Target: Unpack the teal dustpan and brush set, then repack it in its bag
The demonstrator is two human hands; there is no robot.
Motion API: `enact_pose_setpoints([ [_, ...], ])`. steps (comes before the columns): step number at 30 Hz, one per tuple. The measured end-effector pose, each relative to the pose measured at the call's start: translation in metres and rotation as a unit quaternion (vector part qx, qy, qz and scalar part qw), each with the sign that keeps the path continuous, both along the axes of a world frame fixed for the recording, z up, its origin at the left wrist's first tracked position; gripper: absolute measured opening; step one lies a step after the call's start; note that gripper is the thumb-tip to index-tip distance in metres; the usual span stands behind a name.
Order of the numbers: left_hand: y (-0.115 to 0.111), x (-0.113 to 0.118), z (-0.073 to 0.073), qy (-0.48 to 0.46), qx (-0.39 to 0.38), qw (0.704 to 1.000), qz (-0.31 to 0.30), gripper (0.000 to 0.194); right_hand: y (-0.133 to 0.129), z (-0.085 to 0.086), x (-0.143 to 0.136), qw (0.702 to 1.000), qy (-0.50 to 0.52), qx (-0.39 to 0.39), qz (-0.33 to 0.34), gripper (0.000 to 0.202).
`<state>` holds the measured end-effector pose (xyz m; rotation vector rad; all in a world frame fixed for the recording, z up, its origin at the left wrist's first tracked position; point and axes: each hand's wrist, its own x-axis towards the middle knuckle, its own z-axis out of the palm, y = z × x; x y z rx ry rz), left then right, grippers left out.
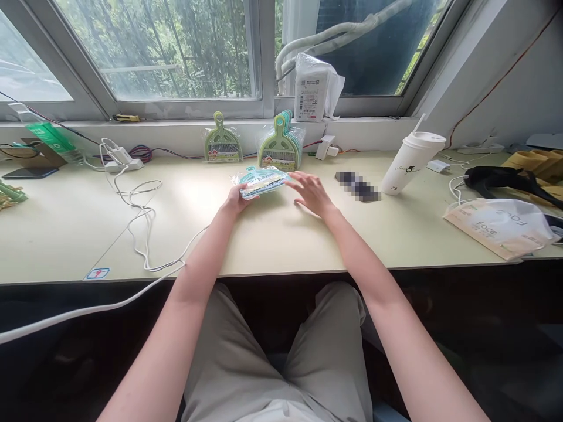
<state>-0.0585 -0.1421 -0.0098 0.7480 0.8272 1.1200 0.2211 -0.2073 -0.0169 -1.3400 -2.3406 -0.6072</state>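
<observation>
My left hand point(238, 198) is closed on the left edge of a plastic-wrapped mini dustpan and brush set point(264, 181), blue-green with a printed label. The set is tilted above the table. My right hand point(311, 193) is at its right edge, fingers stretched and apart; the index fingertip is by the wrap, and whether it touches I cannot tell. Behind, a single green dustpan set point(222, 145) leans upright against the sill. To its right stands a row of several wrapped dustpan sets point(279, 149), green in front and blue-green behind.
White cables point(147, 217) and a power strip point(124, 164) lie on the left of the table point(272, 246). A tilted white cup with a straw point(411, 161), a blurred dark object point(357, 186) and a face-tissue pack point(501, 228) are on the right. A tissue packet point(313, 94) stands on the sill.
</observation>
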Motion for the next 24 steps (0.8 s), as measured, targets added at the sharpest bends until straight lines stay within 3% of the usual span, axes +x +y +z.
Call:
enact_pose_setpoints([
  [2, -0.001, 0.000, 0.000, 0.007, 0.001, 1.000, -0.003, 0.052, 0.004, -0.003, -0.014, 0.999, -0.013, 0.001, 0.047, 0.052],
  [5, -0.001, 0.001, -0.001, 0.017, 0.003, 1.000, -0.013, 0.052, 0.009, -0.006, -0.024, 1.000, 0.010, 0.013, 0.019, 0.036],
  [10, 0.002, 0.001, -0.003, 0.032, -0.012, 0.999, -0.035, 0.050, 0.007, -0.004, -0.013, 0.998, -0.038, 0.018, -0.049, 0.040],
  [15, 0.005, -0.001, -0.002, 0.046, -0.033, 0.998, -0.041, 0.046, 0.001, 0.001, -0.008, 0.994, -0.080, -0.037, -0.068, 0.040],
  [17, 0.004, -0.002, -0.001, 0.051, -0.038, 0.997, -0.043, 0.044, -0.001, 0.001, -0.009, 0.996, -0.047, -0.037, -0.059, 0.040],
  [20, 0.001, -0.003, 0.002, 0.053, -0.034, 0.997, -0.051, 0.044, 0.000, -0.003, -0.011, 0.999, 0.033, -0.030, -0.009, 0.057],
  [24, -0.004, -0.006, 0.006, 0.064, -0.036, 0.994, -0.082, 0.043, 0.011, -0.016, -0.013, 0.981, 0.179, -0.075, 0.028, 0.032],
])
